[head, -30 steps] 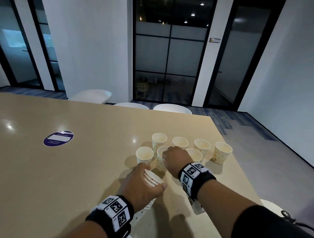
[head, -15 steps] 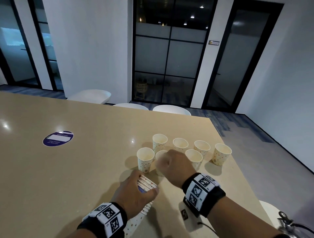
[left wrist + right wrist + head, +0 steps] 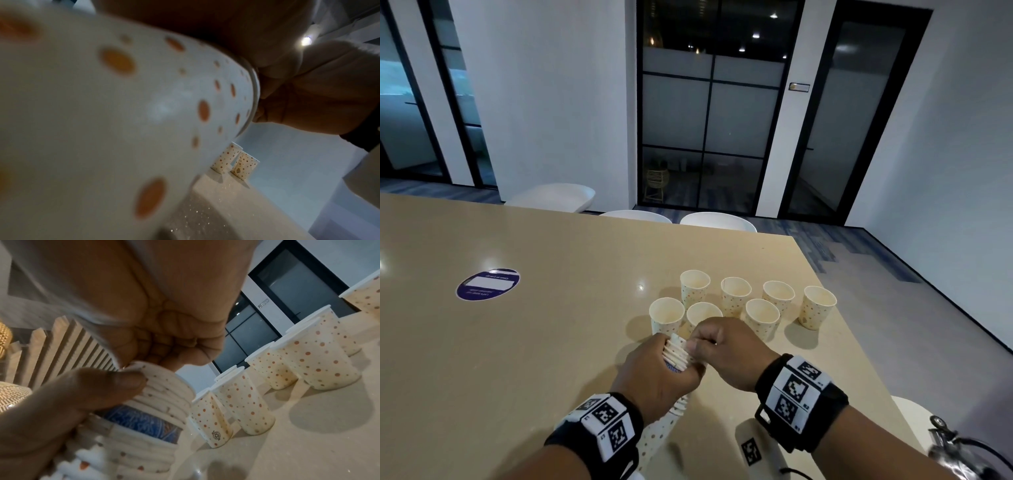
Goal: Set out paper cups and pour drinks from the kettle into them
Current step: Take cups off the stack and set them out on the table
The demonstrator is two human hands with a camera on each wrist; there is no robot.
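Observation:
Several white paper cups with orange dots (image 3: 762, 315) stand upright in two rows on the beige table (image 3: 517, 359); the right wrist view shows them too (image 3: 314, 360). My left hand (image 3: 674, 363) grips a nested stack of cups (image 3: 677, 353), tilted with its rims pointing away from me. That stack fills the left wrist view (image 3: 102, 113). My right hand (image 3: 700, 344) meets the stack's top end. In the right wrist view its thumb (image 3: 115, 382) and curled fingers pinch the rim of the top cup (image 3: 162, 381). No kettle shows.
A round purple sticker (image 3: 488, 284) lies on the table to the left. White chairs (image 3: 717, 221) stand along the far edge. The table's right edge (image 3: 859, 346) runs close beside the outermost cup. A white tagged device (image 3: 753, 448) lies under my right wrist.
My right hand has let go of a cup in the near row and drawn back to the top of the stack. My left hand has kept hold of the stack.

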